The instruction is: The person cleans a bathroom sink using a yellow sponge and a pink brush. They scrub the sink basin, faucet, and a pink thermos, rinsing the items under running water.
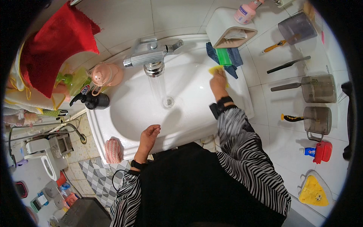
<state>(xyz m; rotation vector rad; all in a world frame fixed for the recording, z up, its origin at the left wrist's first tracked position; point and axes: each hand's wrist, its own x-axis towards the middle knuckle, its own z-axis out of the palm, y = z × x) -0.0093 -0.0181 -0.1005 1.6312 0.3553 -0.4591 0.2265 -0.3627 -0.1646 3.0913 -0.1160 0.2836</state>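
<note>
My right hand (219,83) presses a yellow cleaning cloth or sponge (214,69) onto the right rim of a white ceramic washbasin (192,93). Most of the yellow piece is hidden under the fingers. Just beyond it lie a folded dark blue cloth (234,56) and a bright green strip (223,57). My left hand (149,137) hovers over the basin's front edge with its fingers curled together and nothing visible in them. From the chrome faucet (147,56) water runs down towards the drain (168,102).
At the basin's left stand a black pump bottle (97,100) and a pink cup (106,74); a striped pink cloth (114,151) lies on the front left corner. A white tissue box (227,28) is at the back right. Toothbrush cups (319,88) line the right wall.
</note>
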